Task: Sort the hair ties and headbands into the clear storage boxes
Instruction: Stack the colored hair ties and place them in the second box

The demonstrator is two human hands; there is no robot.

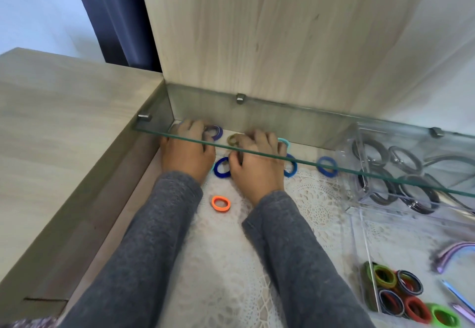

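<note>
Likely a home bedroom; wooden dresser [64, 122], lace doily [316, 199], curtain [115, 14].

Pale wood panel [257, 32] at 12, navy curtain [113, 14] and white wall [33, 6] at 11, glass shelf [334, 127] across the middle, wooden top [51, 122] at 9.
</note>
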